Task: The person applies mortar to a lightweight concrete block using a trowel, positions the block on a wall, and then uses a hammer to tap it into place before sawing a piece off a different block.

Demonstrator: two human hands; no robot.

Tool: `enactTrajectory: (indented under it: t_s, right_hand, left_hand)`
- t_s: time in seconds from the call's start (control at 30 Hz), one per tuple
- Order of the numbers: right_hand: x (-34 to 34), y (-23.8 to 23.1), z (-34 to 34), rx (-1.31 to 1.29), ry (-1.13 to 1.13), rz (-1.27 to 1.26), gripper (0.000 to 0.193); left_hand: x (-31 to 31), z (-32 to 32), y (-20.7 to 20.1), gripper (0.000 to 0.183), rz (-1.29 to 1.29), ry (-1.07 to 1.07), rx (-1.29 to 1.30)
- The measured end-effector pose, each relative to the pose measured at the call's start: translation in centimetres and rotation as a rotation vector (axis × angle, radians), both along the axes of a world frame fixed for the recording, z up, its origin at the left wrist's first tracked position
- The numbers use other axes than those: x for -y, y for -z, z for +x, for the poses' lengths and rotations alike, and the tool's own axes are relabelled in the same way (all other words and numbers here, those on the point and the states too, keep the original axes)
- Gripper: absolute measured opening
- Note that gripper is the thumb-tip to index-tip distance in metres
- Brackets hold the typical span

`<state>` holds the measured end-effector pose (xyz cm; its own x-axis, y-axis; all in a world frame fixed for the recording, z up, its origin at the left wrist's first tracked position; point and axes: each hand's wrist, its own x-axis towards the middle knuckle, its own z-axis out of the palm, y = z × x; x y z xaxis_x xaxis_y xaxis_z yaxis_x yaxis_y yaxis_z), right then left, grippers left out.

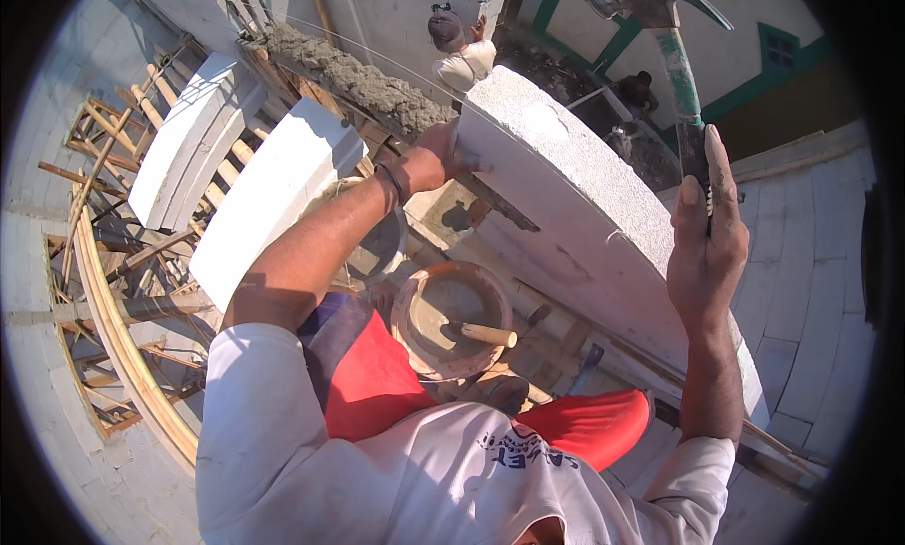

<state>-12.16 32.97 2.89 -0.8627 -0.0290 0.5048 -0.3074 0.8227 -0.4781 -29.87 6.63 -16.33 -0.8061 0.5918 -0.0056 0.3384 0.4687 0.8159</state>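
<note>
Loose blocks: two white masonry blocks (269, 191), side by side.
Mortar bed: rough grey mortar strip (353, 78) beyond the left forearm.
Left hand (436, 158): at the left end of the long white block (566, 187); fingers partly hidden — grip cannot be told.
Bucket: round mortar bucket (403, 323), wooden handle (490, 335) projecting over its rim.
Right hand (709, 239): fingers closed on the brick hammer (681, 78) — head uppermost.

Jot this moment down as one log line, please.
left hand: at end of long white block | right hand: raised, holding hammer head-up | nearby: grey mortar strip, round basin, wooden-handled tool
</note>
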Motion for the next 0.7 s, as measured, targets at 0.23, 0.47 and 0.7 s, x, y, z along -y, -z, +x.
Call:
enactTrajectory:
  t_s: [0.23, 0.47, 0.7]
  right_hand:
    - [0.5, 0.6, 0.2, 0.322, -0.083, 0.146, 0.049]
    - [-4.6, -4.7, 3.9, 0.06, 0.2, 0.061, 0.044]
    - [-9.3, -0.3, 12.8, -0.057, 0.175, 0.093, 0.05]
  left_hand:
    - [-0.7, 0.6, -2.6, 0.062, -0.018, 0.029, 0.059]
    - [0.2, -1.1, 0.4, 0.058, -0.108, -0.042, 0.005]
    - [-0.6, -0.8, 1.1, 0.056, 0.023, -0.033, 0.051]
